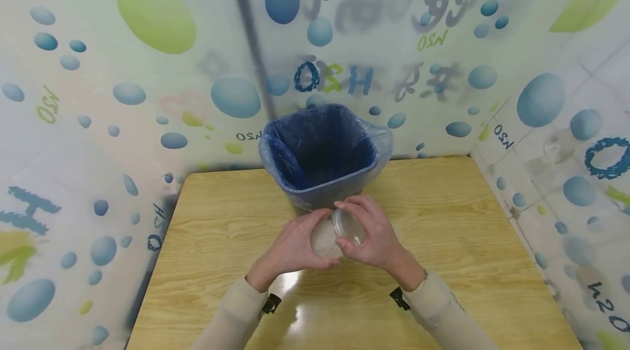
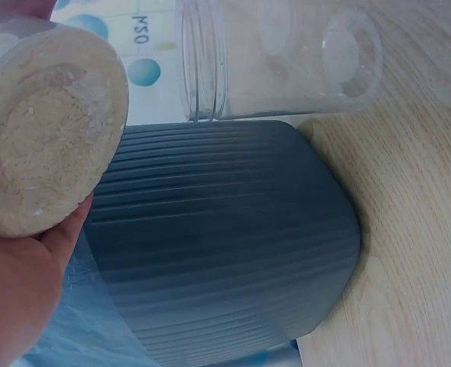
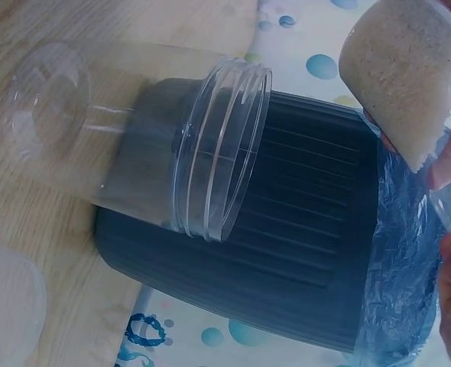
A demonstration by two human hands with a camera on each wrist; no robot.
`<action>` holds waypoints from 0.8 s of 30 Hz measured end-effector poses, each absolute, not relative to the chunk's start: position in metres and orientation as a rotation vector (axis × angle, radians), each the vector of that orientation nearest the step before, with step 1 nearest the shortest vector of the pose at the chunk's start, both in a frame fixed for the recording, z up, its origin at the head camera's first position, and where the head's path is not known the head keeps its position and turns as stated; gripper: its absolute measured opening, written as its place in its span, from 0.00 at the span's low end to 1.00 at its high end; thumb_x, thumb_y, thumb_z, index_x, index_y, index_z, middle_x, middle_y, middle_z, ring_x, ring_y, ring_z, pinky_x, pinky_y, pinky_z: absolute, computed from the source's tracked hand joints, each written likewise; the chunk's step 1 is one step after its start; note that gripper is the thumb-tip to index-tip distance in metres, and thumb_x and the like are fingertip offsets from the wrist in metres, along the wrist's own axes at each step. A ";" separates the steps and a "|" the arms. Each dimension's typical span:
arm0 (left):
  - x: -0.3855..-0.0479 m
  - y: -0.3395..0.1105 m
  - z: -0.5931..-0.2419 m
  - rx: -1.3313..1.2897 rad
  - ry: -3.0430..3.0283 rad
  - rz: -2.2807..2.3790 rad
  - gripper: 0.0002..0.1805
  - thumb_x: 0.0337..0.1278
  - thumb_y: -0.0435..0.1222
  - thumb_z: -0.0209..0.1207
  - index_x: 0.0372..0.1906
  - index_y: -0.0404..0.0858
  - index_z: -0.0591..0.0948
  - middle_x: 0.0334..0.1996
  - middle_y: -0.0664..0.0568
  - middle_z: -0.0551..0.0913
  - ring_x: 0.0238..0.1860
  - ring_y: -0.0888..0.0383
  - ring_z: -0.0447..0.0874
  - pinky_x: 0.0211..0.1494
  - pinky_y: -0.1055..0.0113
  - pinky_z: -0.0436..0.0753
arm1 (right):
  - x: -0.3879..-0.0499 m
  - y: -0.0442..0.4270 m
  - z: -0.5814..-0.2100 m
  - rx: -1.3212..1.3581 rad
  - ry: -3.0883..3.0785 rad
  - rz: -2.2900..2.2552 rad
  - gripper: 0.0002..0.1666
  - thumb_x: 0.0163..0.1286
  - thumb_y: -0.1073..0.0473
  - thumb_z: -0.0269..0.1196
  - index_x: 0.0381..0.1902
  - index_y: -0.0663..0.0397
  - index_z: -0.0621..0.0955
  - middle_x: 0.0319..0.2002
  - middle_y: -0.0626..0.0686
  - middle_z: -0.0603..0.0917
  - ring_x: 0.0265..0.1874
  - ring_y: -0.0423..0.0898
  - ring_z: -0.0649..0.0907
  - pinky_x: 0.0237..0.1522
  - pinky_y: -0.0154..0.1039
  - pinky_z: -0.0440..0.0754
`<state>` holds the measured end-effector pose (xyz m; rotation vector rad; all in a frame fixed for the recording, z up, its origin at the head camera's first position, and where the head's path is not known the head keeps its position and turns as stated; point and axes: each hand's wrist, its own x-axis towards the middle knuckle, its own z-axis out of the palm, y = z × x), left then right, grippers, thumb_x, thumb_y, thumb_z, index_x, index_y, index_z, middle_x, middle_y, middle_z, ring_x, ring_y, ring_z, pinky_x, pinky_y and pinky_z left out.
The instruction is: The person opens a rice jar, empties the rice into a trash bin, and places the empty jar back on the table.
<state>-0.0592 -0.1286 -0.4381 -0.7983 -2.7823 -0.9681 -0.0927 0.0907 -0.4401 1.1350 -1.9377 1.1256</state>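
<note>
1. The rice jar [image 1: 325,238] is held above the worktop [image 1: 221,262], between the two hands and at 6 o'clock from the bin [image 2: 210,237].
2. In the head view its long axis runs roughly from 8 to 2 o'clock: the rice-filled base points toward 8, the clear ridged end toward 2.
3. The jar is tilted, not upright; in the right wrist view the rice ends in a slanting edge.
4. The left hand [image 1: 292,243] has its grip curled round the base half, thumb on the bin side.
5. The right hand [image 1: 376,235] has its grip pinching the clear end, fingers bent over the 12 o'clock side and thumb below.
6. An empty jar [image 3: 149,145] stands upright on the worktop, just in front of the bin. Its uncovered, threaded mouth faces up, appearing toward 3 o'clock in the right wrist view.
7. A round lid [image 3: 8,310] lies flat on the worktop, at 8 o'clock in that view.
8. The bin stands upright at the worktop's 12 o'clock edge, a blue liner [image 1: 386,142] folded over its rim, before a bubble-printed sheet [image 1: 187,76].
</note>
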 end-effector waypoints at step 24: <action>-0.063 -0.133 -0.428 -0.829 -2.883 -1.185 0.54 0.33 0.54 0.80 0.71 0.43 0.73 0.55 0.54 0.83 0.48 0.56 0.82 0.45 0.60 0.80 | -0.099 0.091 -0.434 1.237 -1.888 1.128 0.36 0.72 0.34 0.57 0.55 0.61 0.83 0.47 0.57 0.84 0.44 0.52 0.81 0.44 0.44 0.81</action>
